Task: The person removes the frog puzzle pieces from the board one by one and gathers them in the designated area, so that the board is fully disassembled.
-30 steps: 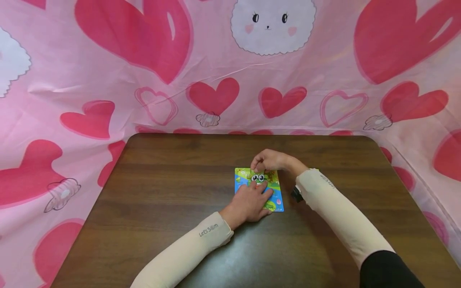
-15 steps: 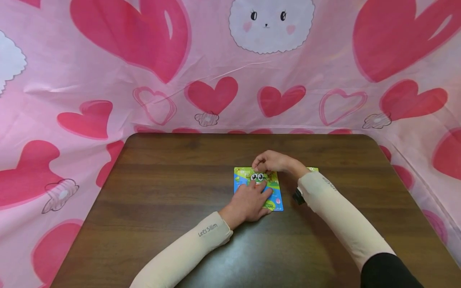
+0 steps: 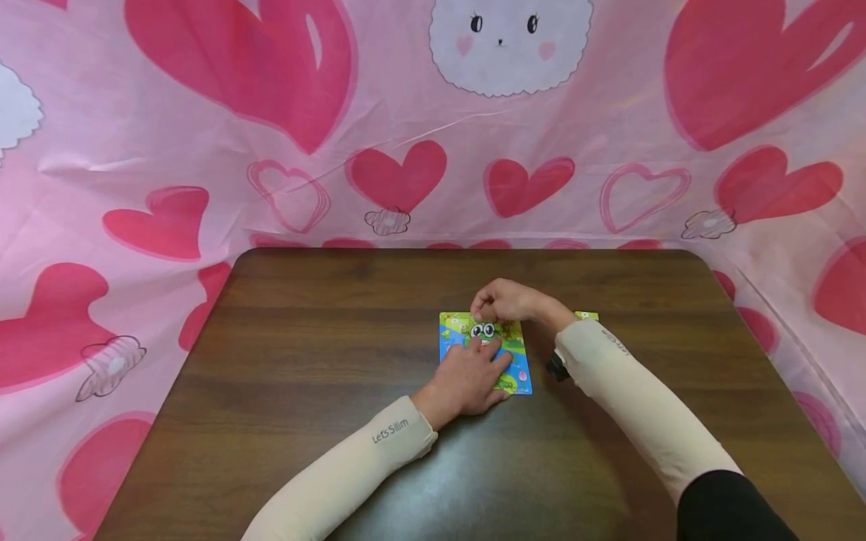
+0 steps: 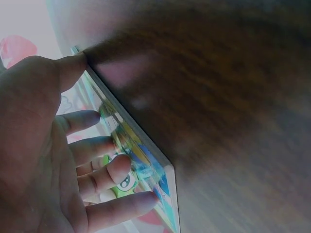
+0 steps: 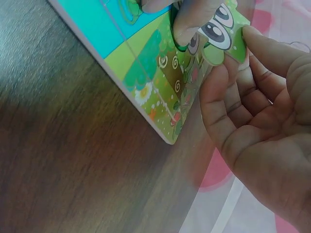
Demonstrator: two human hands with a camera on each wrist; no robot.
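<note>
A thick, colourful picture board (image 3: 522, 368) lies flat on the table, printed with a blue area, green grass and a tree. Over its upper part stands a green cartoon face piece with big white eyes (image 5: 236, 42), tilted up from the board. Thumb and forefinger of my right hand (image 3: 510, 300) pinch this piece at its upper edge. My left hand (image 3: 467, 382) rests on the lower part of the board, fingers spread, fingertips just below the eyes. The left thumb (image 4: 73, 70) lies along the board's near edge. The left hand covers much of the picture.
Behind the right wrist, a yellow-green corner of another flat thing (image 3: 587, 315) shows, mostly hidden by the sleeve. The brown wooden table (image 3: 325, 338) reaches back to a pink curtain (image 3: 467, 135) printed with hearts.
The hands keep nearly the same places; the right hand shifts only slightly. The view itself moves a little.
</note>
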